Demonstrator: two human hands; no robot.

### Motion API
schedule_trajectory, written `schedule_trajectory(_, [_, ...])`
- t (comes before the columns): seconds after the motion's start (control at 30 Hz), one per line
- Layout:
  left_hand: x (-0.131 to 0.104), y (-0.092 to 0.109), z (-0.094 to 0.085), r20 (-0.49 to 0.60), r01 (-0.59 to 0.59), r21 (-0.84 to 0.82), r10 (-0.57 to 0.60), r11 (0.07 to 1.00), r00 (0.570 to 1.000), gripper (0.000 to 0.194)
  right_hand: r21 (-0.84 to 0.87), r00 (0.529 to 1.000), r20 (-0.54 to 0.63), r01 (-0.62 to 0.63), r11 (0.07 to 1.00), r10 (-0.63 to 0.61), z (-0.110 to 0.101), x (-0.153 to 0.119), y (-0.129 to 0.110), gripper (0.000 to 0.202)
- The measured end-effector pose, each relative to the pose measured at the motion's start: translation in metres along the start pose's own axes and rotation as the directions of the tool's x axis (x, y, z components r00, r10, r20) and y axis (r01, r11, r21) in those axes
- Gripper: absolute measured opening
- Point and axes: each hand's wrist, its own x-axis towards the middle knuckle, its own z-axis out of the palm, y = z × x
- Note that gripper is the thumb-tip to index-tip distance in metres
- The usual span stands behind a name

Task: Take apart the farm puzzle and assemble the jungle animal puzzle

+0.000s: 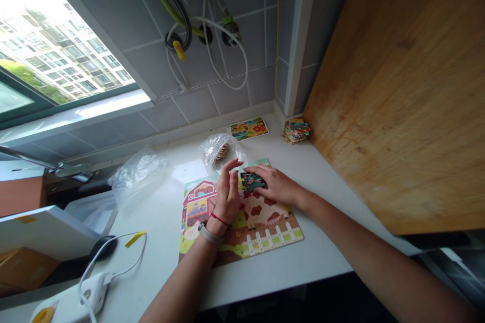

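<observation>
A farm picture board (271,210) with a barn, a cow and a white fence lies flat on the white counter. My right hand (278,185) reaches in from the right and grips a small dark stack of puzzle pieces (251,180) over the board's upper part. Just left of that stack, my left hand (228,194) stands on edge above the board, fingers stretched and slightly curved, holding nothing that I can see. A band and a red string circle the left wrist. Behind the hands, a clear plastic bag (217,149) contains more brown-edged pieces.
At the back are a colourful picture card (249,129) and a pile of puzzle pieces (296,130) beside a wooden panel (409,96). Crumpled plastic (138,174) lies left. A white power strip (74,300) with a cable sits front left, near boxes.
</observation>
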Motion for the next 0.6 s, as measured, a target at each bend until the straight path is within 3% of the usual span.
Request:
schedule_trajectory(0.1, [-0.001,-0.001,0.002,0.052,0.031,-0.041,-0.029,0.999,0.998,0.038,-0.008,1.0,0.0,0.029,1.0,-0.029,0.002,0.0,0.001,0.063])
schedule_trajectory(0.3, [-0.001,0.001,0.002,0.031,0.033,-0.154,-0.029,0.987,0.999,0.042,-0.015,0.997,-0.013,0.078,0.997,-0.078,0.002,0.001,0.001,0.055])
schedule_trajectory(0.5, [-0.009,0.004,0.011,0.262,0.183,-0.292,-0.105,0.939,0.959,0.05,-0.098,0.998,0.049,0.051,0.994,-0.046,0.015,-0.001,0.002,0.064])
schedule_trajectory(0.6, [-0.011,0.005,0.018,0.247,0.194,-0.316,-0.116,0.929,0.962,0.05,-0.091,1.0,0.021,0.013,0.996,-0.011,0.019,-0.002,0.001,0.059])
